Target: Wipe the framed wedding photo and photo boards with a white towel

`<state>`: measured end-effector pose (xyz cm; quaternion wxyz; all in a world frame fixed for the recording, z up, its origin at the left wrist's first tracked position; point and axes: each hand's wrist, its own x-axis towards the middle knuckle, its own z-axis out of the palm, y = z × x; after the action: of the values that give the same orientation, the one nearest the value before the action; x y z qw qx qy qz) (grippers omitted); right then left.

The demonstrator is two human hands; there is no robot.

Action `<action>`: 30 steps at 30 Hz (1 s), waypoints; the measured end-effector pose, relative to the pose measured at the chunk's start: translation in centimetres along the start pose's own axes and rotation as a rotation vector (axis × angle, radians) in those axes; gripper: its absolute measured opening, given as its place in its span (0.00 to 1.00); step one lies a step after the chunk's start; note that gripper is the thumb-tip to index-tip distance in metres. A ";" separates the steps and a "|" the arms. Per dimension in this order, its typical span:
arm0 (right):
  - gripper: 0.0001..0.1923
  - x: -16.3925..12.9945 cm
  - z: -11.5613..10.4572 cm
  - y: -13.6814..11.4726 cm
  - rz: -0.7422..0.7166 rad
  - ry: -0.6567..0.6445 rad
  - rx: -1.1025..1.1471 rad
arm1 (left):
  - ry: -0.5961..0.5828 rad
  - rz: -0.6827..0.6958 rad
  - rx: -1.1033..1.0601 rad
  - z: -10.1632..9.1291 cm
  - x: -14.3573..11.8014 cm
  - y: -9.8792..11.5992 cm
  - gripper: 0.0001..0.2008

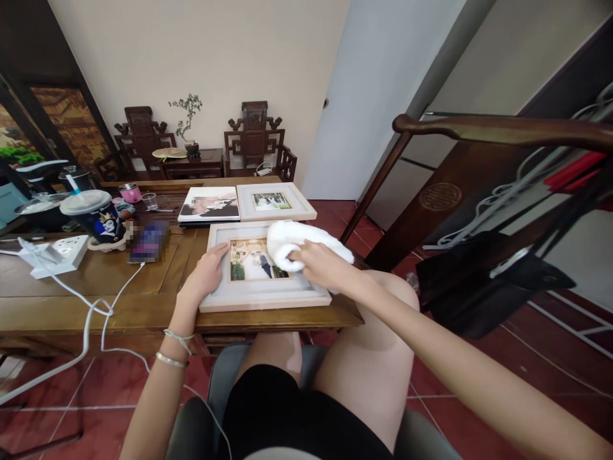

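A white-framed photo (253, 295) lies flat at the near right end of the wooden table (119, 281). My left hand (207, 275) rests flat on the frame's left edge, fingers together. My right hand (313, 259) presses a fluffy white cloth (290, 239) onto the glass at the frame's upper right. Behind it lie a second white-framed photo (272, 201) and an unframed print (209, 204) side by side.
On the table's left stand a dark printed cup with a straw (98, 217), a phone (149, 241), a white power strip (60, 252) with cables hanging off the edge, a pink cup (130, 192) and a glass (150, 200). A dark wooden rack (479, 191) stands at right.
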<state>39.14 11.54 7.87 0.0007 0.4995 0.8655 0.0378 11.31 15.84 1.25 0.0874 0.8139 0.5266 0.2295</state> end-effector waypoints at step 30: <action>0.20 -1.3 -1.4 -8.6 -0.364 -0.052 0.102 | 0.030 0.048 -0.026 -0.5 0.0 0.2 0.28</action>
<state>32.33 6.04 8.69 0.0045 0.3351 0.9420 -0.0197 11.21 15.67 1.80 0.0848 0.8217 0.5049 0.2505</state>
